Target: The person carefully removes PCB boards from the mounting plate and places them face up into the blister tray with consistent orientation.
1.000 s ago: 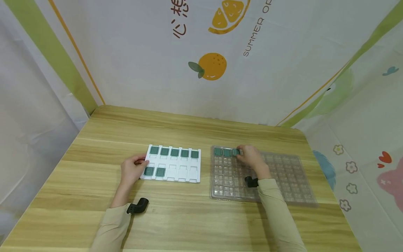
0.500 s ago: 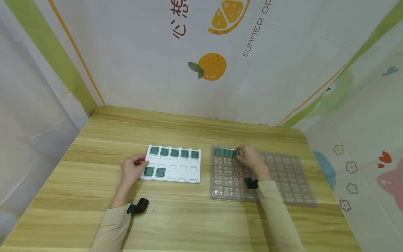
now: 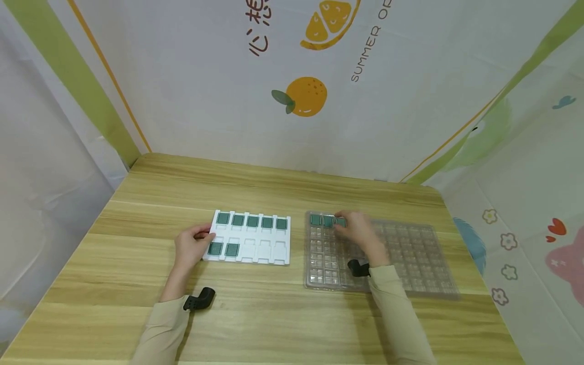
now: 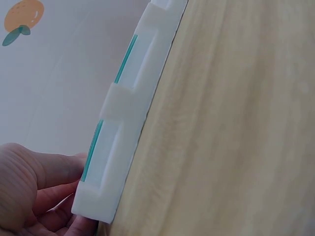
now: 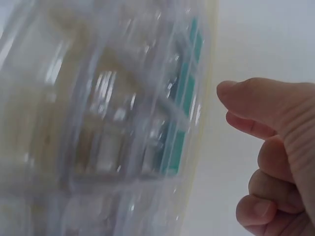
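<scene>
While my left hand (image 3: 192,247) pinched the white tray (image 3: 257,237) by its left edge, lower left of centre, my right hand (image 3: 359,230), fingers loosely curled, empty, hovered beside three green squares (image 3: 328,221) along the top row of the clear tray (image 3: 325,261), lower right.

We see glossy clear plastic tray (image 3: 325,248), matt white plastic-looking tray (image 3: 255,234), smooth wood-grain tabletop (image 3: 274,324), creased cloth curtain (image 3: 205,91).
</scene>
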The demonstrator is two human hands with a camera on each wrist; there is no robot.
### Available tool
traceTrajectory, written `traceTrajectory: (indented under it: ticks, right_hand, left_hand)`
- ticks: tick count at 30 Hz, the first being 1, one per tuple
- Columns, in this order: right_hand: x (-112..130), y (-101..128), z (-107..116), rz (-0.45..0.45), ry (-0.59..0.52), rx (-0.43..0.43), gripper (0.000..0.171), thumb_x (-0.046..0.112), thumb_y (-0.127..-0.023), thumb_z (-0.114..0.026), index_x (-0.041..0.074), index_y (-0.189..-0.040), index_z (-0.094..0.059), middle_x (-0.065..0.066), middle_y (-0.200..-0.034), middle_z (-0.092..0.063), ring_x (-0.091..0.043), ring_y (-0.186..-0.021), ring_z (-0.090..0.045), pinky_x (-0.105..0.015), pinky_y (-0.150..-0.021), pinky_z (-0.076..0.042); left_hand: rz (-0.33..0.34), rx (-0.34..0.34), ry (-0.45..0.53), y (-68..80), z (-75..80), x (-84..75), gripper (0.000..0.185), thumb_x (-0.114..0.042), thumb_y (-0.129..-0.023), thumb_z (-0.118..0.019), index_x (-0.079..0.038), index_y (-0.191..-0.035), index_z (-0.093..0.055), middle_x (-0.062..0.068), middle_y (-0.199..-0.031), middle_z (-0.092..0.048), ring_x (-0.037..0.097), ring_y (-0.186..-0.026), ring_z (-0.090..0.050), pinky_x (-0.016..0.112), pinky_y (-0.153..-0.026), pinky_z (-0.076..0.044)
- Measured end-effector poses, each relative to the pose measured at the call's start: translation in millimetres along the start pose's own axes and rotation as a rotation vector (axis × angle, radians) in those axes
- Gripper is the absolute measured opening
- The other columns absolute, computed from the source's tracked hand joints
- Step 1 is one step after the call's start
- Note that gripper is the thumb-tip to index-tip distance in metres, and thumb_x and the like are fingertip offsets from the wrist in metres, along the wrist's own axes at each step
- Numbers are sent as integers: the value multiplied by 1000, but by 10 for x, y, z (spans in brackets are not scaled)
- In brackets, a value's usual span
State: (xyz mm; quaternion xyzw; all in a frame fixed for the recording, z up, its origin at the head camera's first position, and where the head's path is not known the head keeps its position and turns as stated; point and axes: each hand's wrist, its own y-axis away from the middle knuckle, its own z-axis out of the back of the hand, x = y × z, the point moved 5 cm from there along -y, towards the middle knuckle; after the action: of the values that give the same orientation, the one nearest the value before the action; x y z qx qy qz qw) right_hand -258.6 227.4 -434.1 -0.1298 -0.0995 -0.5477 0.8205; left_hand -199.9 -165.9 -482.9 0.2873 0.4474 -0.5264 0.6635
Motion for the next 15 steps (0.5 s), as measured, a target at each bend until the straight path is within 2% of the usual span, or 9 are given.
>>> traceTrajectory:
  ticks: [3,9,11,15]
  right_hand:
    - [84,4,8,17,-5,-9,30,14,-83,-71,-2,-108,-66,7,-46,-27,-7,-41,-21,-22,-41,-19]
    - [243,-5,-38,57,-42,-19,29,12,-83,-71,-2,-108,-66,8,-47,-30,-5,-42,-22,-21,-42,-22]
    - [313,-9,-54,75,-54,-30,29,10,-82,-72,-3,-107,-67,4,-46,-33,-5,-42,-21,-21,-42,-22]
    - [461,-17,-89,104,-40,-57,27,11,-80,-73,-2,-103,-68,-2,-49,-48,-4,-42,-26,-20,-41,-26]
  left_hand:
    - [3,-1,-2,0,-1,1,22,3,-80,-67,11,-101,-67,24,-86,-66,0,-66,-50,7,-56,-40]
    - [3,-2,0,2,10,-7,22,3,-80,-67,12,-101,-67,24,-85,-66,1,-66,-50,8,-56,-40]
    - [4,0,1,4,13,-12,23,3,-80,-67,12,-101,-67,24,-85,-66,2,-66,-51,8,-56,-40]
    - [13,6,0,0,5,-6,23,3,-81,-66,11,-102,-67,24,-86,-66,5,-68,-52,8,-56,-40]
